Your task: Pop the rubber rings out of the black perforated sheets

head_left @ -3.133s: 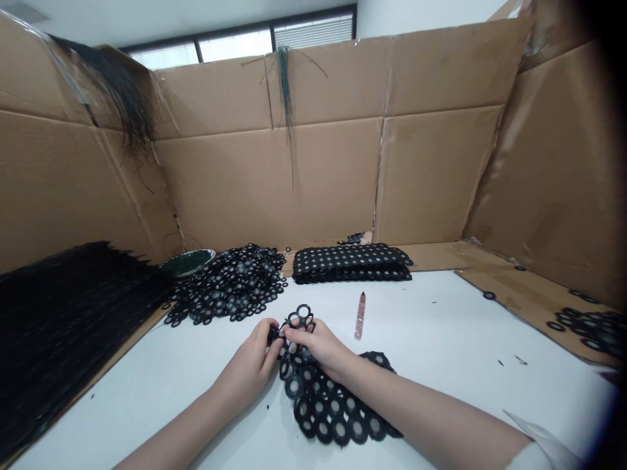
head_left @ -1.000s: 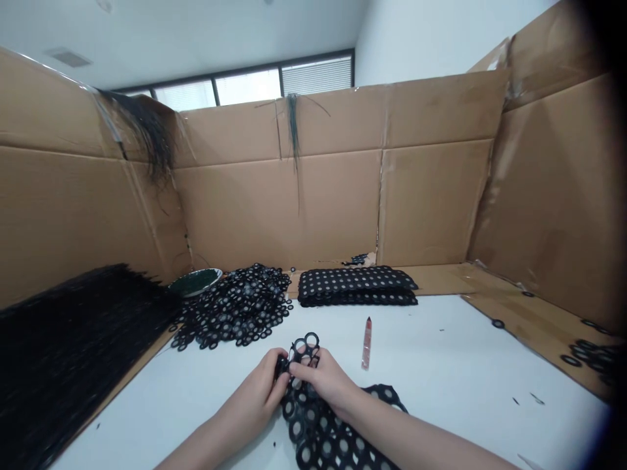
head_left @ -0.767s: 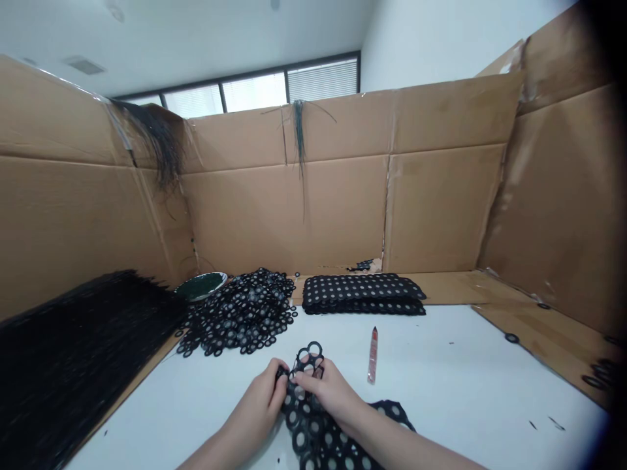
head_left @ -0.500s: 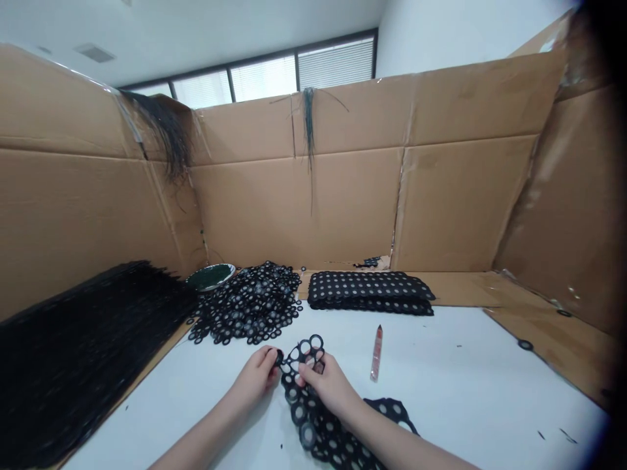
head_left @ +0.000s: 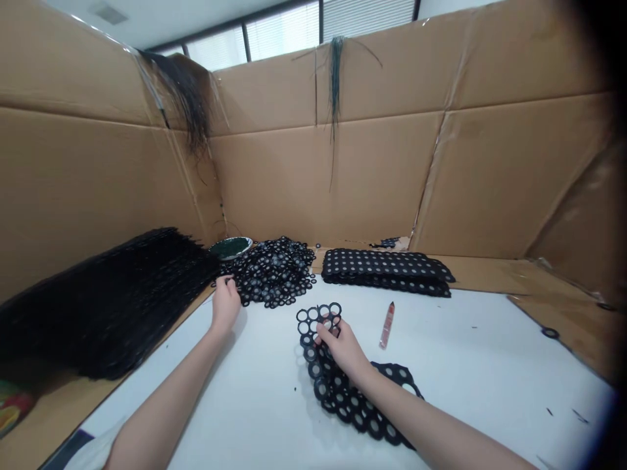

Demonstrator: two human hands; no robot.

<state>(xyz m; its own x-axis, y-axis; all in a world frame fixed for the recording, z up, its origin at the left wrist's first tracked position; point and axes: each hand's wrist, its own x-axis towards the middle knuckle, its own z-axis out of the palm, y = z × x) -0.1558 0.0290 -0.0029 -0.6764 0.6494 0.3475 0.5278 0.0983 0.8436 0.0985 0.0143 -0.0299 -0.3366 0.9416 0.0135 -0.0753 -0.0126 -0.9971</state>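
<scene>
My right hand pinches the upper part of a black mesh of joined rings, thumb in front. The mesh's top rows stand up as open circles, while its lower part drapes onto the white table and passes under my right forearm. Out to the left, my left hand is at the near left edge of a heap of loose black rings. Its fingers are drawn together, with something small and dark at their tips that I cannot make out.
Folded black ring mats lie at the back. A red pointed stick-like tool rests right of my right hand. Black strands are piled left, near a dish of dark green bits. Cardboard walls enclose the table.
My left hand has left the mesh and reached left and away to the ring heap. My right hand still holds the mesh, whose top edge now stands more spread out. The view has shifted.
</scene>
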